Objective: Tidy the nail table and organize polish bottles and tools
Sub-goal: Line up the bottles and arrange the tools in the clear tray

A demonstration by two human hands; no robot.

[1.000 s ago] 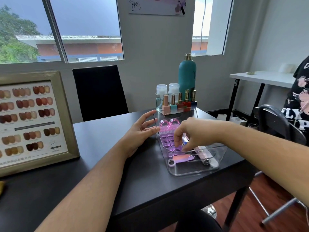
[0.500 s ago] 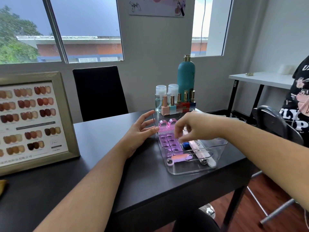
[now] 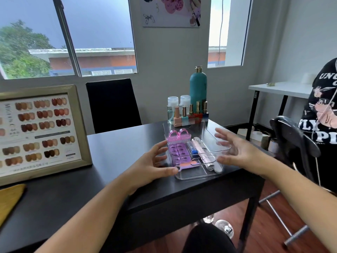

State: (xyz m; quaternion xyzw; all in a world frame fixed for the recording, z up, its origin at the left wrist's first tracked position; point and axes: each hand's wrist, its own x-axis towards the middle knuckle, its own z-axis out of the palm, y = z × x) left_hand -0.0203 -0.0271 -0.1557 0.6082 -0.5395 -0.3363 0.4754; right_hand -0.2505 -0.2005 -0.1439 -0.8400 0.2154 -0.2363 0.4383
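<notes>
While our left hand (image 3: 151, 166) and right hand (image 3: 237, 152) spread open and empty, the clear tray (image 3: 198, 175) lies between them — long axis running away from us — left thumb nearest.

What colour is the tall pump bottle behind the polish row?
Teal, with a gold pump top: the tall pump bottle, clearest in the head view.

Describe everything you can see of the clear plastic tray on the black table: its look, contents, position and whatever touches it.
The clear plastic tray looks like rigid transparent acrylic with rounded corners and low walls. It lies flat near the right end of the black table, just in front of a row of polish bottles. Inside lie a pink nail brush, purple toe separators and a nail file. The left hand touches its left edge; the right hand hovers at the right side.
</notes>
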